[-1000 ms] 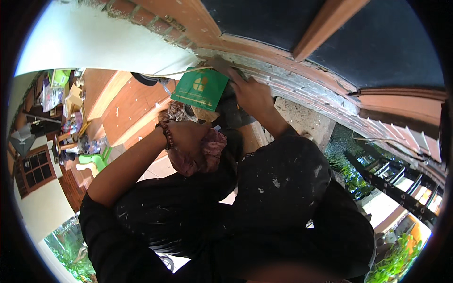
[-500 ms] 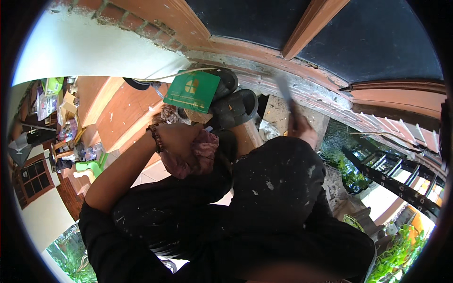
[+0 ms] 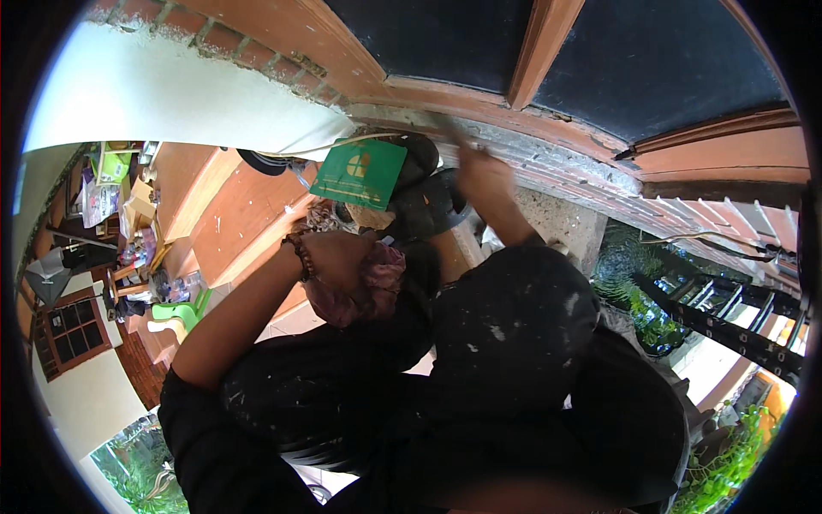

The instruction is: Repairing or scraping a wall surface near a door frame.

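A white wall fills the upper left of the frame, with exposed brick along its top edge; dark panes set in brown woodwork take up the upper right. Below them we see a grey sill running from the upper centre toward the right. As far as we can judge, the work along it is only partway: long stretches look bare and grey, while the brown coat on the woodwork's lower edge is chipped and uneven. How much of the bare stretch is finished, we cannot tell.

Just above the centre, our right hand grasps a tool, blurred near the left part of the sill; whether it touches, we cannot tell. Left of centre, our left hand has its grip clenched round a pinkish cloth, well apart from the sill. In the upper centre we have a green packet, with dark slippers just beside it.
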Demonstrator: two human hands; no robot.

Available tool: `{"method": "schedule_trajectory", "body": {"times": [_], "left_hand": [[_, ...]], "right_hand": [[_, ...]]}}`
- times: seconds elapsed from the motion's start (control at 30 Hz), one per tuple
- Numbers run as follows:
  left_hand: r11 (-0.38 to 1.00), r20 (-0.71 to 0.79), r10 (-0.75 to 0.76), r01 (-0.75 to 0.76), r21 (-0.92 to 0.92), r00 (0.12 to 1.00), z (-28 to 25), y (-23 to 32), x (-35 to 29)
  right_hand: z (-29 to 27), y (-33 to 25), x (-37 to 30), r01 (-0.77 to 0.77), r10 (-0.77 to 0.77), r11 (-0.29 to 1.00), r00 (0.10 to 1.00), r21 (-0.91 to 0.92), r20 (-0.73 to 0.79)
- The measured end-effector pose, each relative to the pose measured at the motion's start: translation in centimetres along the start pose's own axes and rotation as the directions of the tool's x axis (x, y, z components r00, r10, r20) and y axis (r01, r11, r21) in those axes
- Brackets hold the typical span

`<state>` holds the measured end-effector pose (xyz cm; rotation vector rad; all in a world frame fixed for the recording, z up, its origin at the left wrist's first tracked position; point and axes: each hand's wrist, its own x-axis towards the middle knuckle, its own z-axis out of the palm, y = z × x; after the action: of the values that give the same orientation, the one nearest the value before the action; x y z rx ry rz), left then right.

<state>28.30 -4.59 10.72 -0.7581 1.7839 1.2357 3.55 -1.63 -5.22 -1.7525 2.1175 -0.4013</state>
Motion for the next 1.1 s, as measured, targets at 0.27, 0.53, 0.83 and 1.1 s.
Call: {"method": "schedule_trajectory", "body": {"times": [0.27,0.53,0.83,1.1], "left_hand": [[1.000,0.056,0.010,-0.012,0.023,0.998,-1.9,1.6,-0.2],[0.999,-0.003,0.032,-0.032,-0.029,0.999,-2.4,3.1,0.0],[1.000,-0.157,0.008,-0.011,-0.018,0.988,-2.0,1.0,1.3],[0.987,0.010,0.089,-0.090,0.136,0.996,-4.2,5.8,4.8]], "right_hand": [[-6.6,9.6,-13.4,-0.269,0.287,0.958,0.922,0.104,-0.261],[-0.4,-4.8,-0.4,0.280,-0.240,0.917,0.956,0.285,-0.167],[-0.4,-4.1,2.1,0.452,-0.426,0.890,0.872,0.062,-0.242],[-1.1,5.3,-1.4,0.158,-0.134,0.984,0.962,0.082,-0.237]]}}
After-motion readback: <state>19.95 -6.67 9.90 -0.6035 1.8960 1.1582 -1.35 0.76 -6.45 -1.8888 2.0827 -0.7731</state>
